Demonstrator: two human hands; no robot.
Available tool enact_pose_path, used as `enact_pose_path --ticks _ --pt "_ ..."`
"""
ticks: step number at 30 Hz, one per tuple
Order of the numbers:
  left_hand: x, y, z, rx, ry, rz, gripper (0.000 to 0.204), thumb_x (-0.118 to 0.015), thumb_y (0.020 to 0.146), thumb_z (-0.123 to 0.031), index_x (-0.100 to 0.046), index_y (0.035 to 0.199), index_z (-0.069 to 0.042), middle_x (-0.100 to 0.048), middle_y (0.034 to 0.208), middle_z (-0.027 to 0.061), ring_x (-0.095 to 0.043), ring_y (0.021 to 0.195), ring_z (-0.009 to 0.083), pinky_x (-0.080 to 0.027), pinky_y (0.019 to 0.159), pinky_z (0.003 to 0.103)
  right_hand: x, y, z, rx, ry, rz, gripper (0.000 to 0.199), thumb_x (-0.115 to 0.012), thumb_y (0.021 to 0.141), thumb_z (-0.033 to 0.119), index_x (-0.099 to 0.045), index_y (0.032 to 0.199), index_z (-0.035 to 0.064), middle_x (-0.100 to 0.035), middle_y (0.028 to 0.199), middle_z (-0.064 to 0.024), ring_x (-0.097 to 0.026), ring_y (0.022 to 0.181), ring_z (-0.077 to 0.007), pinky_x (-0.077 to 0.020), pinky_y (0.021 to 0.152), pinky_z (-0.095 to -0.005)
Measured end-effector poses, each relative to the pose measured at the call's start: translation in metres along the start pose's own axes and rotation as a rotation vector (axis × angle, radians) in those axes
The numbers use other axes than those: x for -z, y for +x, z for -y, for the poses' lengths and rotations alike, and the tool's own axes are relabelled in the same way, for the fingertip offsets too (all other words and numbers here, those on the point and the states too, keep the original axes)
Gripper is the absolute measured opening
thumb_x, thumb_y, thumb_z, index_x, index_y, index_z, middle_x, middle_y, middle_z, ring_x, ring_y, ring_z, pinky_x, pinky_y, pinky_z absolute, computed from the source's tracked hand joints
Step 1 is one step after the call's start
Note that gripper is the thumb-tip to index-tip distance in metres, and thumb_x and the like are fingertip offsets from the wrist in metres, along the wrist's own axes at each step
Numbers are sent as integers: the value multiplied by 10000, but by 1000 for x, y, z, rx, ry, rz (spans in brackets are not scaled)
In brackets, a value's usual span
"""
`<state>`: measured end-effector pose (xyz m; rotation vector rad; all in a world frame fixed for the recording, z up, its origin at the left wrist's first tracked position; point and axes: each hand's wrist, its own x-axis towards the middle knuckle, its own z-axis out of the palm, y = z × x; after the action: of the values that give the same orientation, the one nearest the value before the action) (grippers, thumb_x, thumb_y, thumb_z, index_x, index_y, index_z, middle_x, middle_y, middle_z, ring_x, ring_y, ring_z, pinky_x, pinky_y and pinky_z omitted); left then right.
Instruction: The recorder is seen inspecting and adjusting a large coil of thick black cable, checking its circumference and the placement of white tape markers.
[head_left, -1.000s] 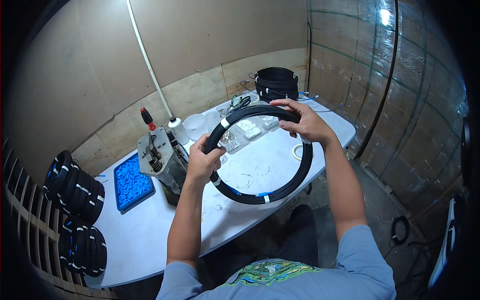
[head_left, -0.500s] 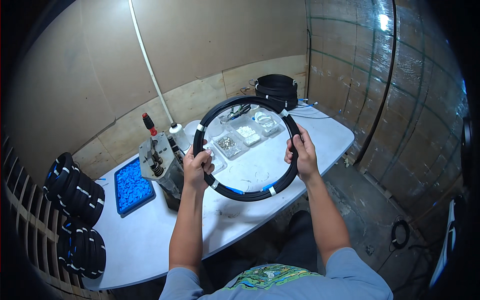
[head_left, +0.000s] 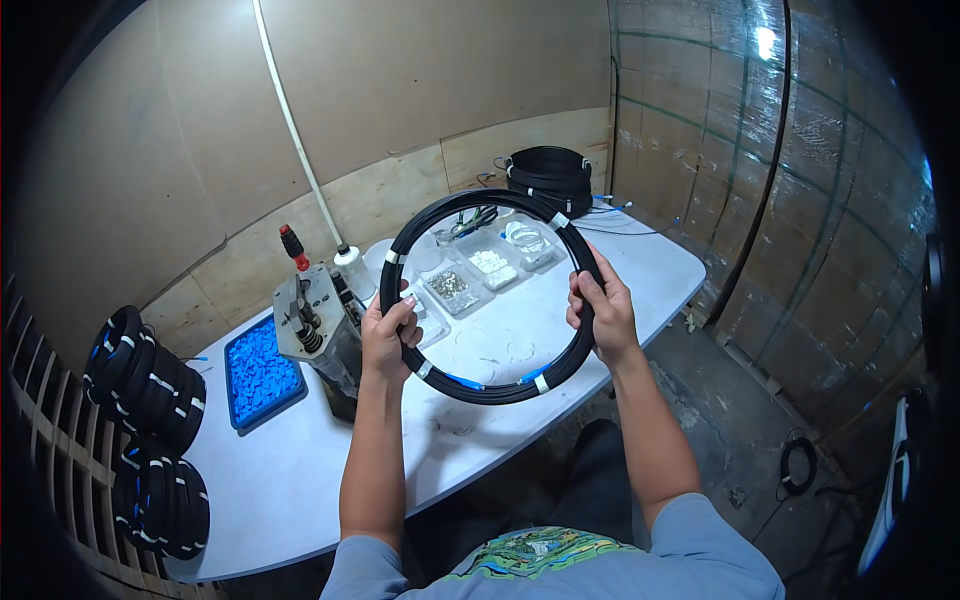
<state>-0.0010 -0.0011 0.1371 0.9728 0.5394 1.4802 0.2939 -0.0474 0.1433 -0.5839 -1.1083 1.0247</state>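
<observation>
A coil of black cable (head_left: 487, 392) is held up above the white table, its round opening facing me. White bands wrap it at several places, and two blue connectors lie along its lower part. My left hand (head_left: 388, 338) is closed round the coil's left side. On the opposite side my right hand (head_left: 603, 312) grips it, thumb on the near face. Through the ring show clear plastic trays: one with small metal parts (head_left: 453, 287), one with small white pieces (head_left: 492, 266), and one with a white coiled item (head_left: 527, 240).
A metal bench press (head_left: 318, 325) with a red-and-black handle stands left of the coil, beside a blue tray of small blue parts (head_left: 262, 375). Stacked cable coils (head_left: 150, 385) sit at the table's left end; more coils (head_left: 549, 180) stand at the back. A white bottle (head_left: 349, 265) is near the wall.
The coil has shifted very slightly left in the picture, along with the whole scene. Both hands keep their hold on it.
</observation>
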Motion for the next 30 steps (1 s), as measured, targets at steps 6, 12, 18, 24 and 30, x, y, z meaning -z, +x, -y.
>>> enact_pose_path --ticks 6,12,18,24,30 --pt "-7 -7 -7 -36 104 -21 293 -659 849 -74 -538 1115 -54 -407 614 -58 -371 450 46 -307 418 214 0 2 -7 -75 74 -48 501 -527 1018 273 -360 1438 56 -416 770 12 -415 612 -55 -407 489 -208" --pt "-9 -11 -6 -24 103 -38 280 -659 853 -77 -540 1106 -56 -406 614 -59 -374 451 45 -307 422 213 -3 -1 -4 -95 61 -52 496 -528 1015 317 -378 1416 65 -389 732 24 -391 583 -52 -394 475 -205" --pt "-13 -14 -7 -34 116 -38 274 -653 859 -75 -540 1108 -56 -413 614 -56 -376 453 44 -310 427 215 4 4 -9 -46 42 -38 488 -520 1020 319 -383 1413 65 -400 730 19 -401 584 -63 -404 482 -222" --pt "-17 -18 -7 -59 186 -39 332 -639 857 -79 -516 1164 -44 -406 630 -56 -365 462 39 -298 427 210 7 4 -9 -49 -95 -68 463 -467 1036 356 -395 1419 106 -437 731 5 -431 575 -75 -427 492 -242" --pt "-18 -18 -8 -71 205 -42 309 -641 861 -70 -528 1146 -37 -419 612 -51 -369 458 41 -306 433 215 4 -1 -4 -106 -271 -114 465 -430 1038 411 -396 1422 153 -444 732 1 -448 534 -73 -436 462 -237"
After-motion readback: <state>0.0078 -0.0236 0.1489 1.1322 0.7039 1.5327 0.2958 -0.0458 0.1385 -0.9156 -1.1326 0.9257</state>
